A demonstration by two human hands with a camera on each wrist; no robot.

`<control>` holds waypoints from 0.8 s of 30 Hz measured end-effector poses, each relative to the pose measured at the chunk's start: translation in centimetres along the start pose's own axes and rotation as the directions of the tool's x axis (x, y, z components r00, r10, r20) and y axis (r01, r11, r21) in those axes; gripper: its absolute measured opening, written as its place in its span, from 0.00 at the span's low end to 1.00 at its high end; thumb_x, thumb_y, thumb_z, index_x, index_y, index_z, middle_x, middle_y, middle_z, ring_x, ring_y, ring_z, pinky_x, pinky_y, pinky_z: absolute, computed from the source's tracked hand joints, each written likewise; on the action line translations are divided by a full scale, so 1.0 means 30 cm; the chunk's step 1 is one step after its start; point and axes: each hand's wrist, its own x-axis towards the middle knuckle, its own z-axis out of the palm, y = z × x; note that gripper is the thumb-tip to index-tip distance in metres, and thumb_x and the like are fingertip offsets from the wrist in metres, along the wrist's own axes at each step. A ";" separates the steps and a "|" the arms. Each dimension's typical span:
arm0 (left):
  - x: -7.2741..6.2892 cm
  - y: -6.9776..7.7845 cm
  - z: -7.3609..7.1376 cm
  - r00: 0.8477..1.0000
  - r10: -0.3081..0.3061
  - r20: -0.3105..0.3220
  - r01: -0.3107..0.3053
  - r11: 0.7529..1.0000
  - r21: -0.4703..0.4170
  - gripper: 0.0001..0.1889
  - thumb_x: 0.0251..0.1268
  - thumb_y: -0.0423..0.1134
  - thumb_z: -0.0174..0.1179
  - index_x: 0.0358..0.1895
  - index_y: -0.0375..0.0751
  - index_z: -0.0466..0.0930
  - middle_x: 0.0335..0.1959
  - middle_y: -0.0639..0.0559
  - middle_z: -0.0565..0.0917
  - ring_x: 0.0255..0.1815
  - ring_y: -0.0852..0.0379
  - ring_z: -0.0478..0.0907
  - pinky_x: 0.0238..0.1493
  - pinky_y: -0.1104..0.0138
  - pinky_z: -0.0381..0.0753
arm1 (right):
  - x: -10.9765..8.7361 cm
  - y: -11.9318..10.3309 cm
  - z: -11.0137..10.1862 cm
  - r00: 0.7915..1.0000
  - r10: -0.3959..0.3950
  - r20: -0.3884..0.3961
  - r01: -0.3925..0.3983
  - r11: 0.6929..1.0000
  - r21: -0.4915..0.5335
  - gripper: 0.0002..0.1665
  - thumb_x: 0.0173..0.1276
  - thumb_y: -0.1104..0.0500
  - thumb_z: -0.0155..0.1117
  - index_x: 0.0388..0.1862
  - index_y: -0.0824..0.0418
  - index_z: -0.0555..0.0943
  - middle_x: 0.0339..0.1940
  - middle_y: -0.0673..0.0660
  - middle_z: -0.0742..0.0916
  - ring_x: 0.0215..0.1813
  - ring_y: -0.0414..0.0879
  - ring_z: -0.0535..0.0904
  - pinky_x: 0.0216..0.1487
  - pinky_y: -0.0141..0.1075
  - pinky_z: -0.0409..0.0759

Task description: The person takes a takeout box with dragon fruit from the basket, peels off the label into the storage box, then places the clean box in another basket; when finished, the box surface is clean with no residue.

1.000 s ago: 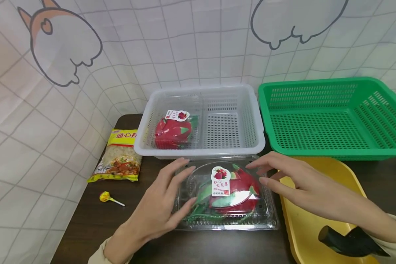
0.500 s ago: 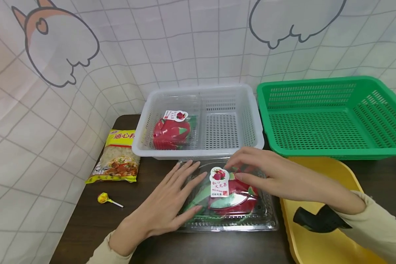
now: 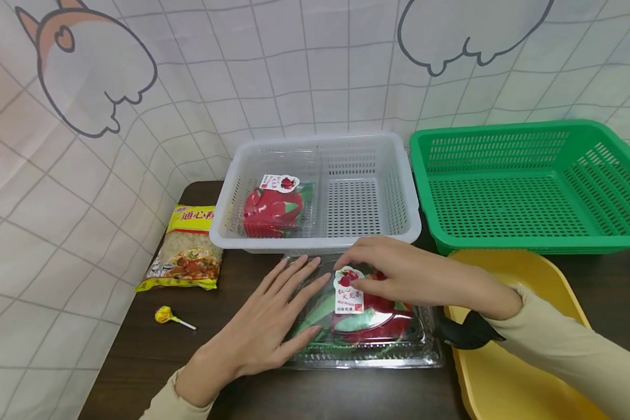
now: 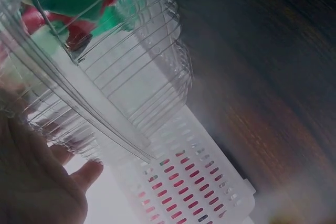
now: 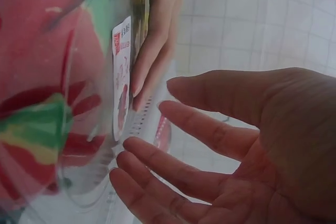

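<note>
A clear plastic clamshell box (image 3: 370,353) with red and green dragon fruit (image 3: 375,332) inside lies on the dark table. On its lid is a white label (image 3: 349,302) with a dragon fruit picture. My left hand (image 3: 270,318) rests over the left side of the lid, its fingers straight and spread. Above the label is my right hand (image 3: 412,274), thumb and fingers loosely bent. In the right wrist view a gap shows between thumb and forefinger, and the fingertips are close to the label's edge (image 5: 122,77). Whether they touch the lid I cannot tell.
A white basket (image 3: 315,244) behind the box holds another packed dragon fruit (image 3: 273,210). To its right stands a green basket (image 3: 525,240). A yellow tray (image 3: 520,373) is under the right forearm. A pasta bag (image 3: 189,248) and a lollipop (image 3: 165,315) lie at the left.
My right hand has moved left from the box's right side to over the label. The left hand has shifted slightly right onto the lid. The box has stayed in place.
</note>
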 end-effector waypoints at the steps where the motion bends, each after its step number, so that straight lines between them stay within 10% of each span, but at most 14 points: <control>1: 0.000 0.001 0.000 1.000 0.001 -0.003 -0.001 1.000 0.000 0.37 0.80 0.61 0.46 0.84 0.49 0.55 0.86 0.48 0.52 0.87 0.48 0.44 0.83 0.45 0.46 | 0.004 -0.002 0.001 1.000 0.006 0.003 -0.006 1.000 -0.006 0.18 0.77 0.57 0.66 0.62 0.59 0.84 0.53 0.51 0.86 0.47 0.46 0.78 0.51 0.41 0.82; 24: -0.002 0.007 0.001 1.000 -0.001 -0.012 0.001 1.000 0.014 0.36 0.79 0.58 0.47 0.84 0.48 0.56 0.86 0.48 0.53 0.86 0.46 0.45 0.83 0.45 0.45 | 0.041 -0.012 0.018 0.996 0.012 -0.084 -0.005 0.996 0.084 0.15 0.71 0.66 0.70 0.56 0.61 0.84 0.51 0.56 0.84 0.46 0.47 0.81 0.48 0.40 0.85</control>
